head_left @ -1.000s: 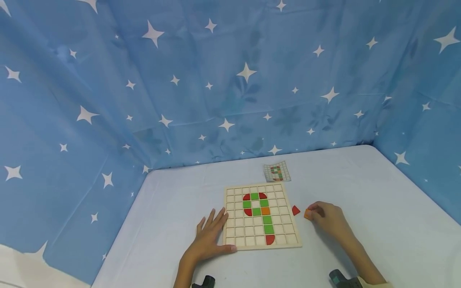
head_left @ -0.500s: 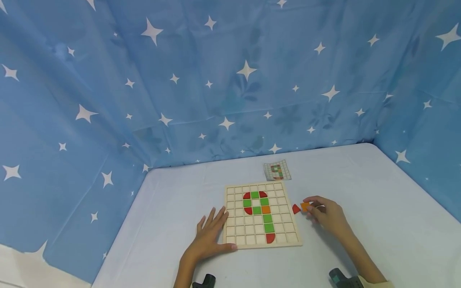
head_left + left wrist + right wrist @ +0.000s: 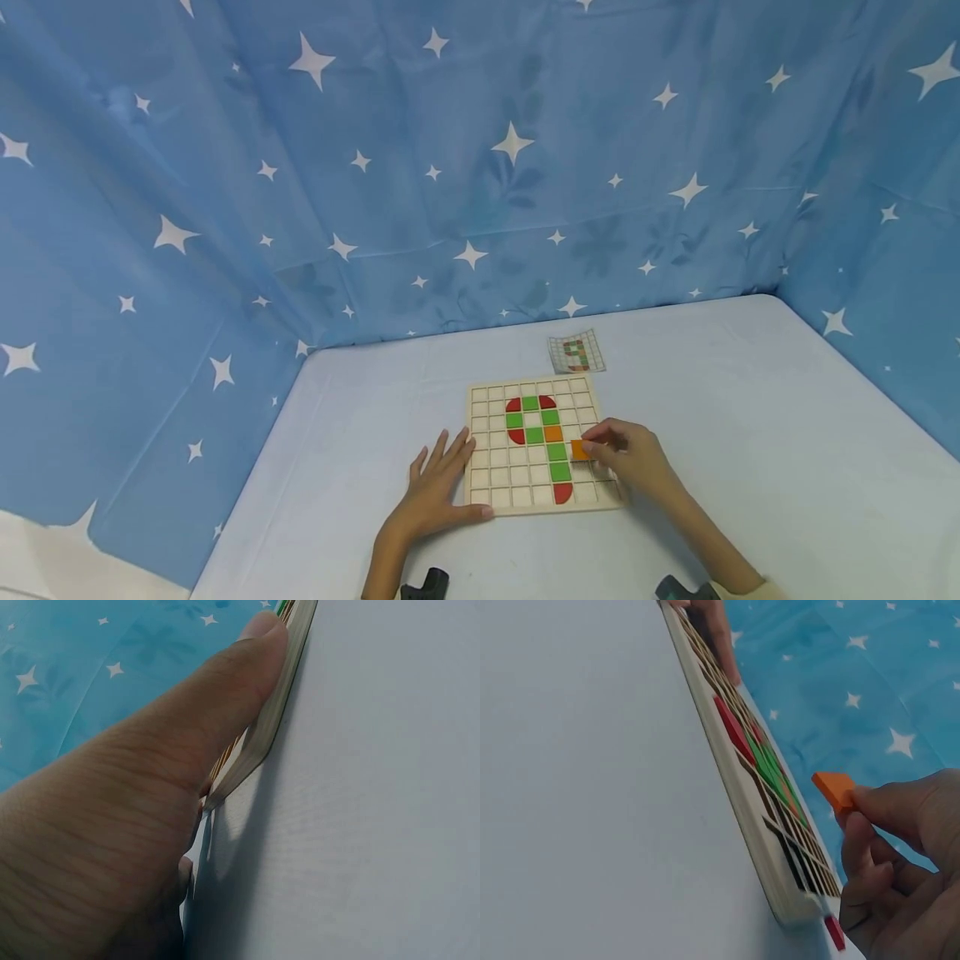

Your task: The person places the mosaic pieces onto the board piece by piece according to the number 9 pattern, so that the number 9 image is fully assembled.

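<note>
A pale wooden grid board (image 3: 499, 477) lies on the table, with green, red and orange tiles set in it in the shape of a 9. My left hand (image 3: 431, 497) rests along its left edge, fingers spread, the thumb on the front-left corner. Between thumb and fingers my right hand (image 3: 637, 458) pinches an orange square tile (image 3: 579, 451), held above the board's right part, beside the green column. The right wrist view shows that tile (image 3: 834, 790) raised clear of the grid. A loose red piece (image 3: 835, 933) lies past the board's corner there; my right hand hides it in the head view.
A small pattern card (image 3: 576, 352) showing a coloured 9 on a grid lies just behind the board. White cloth covers the table (image 3: 360, 417). A blue curtain with white stars (image 3: 420, 183) hangs behind and at both sides.
My right hand has carried the orange tile leftward from the table beside the board to over its right part, covering the red piece. The left hand has stayed in place.
</note>
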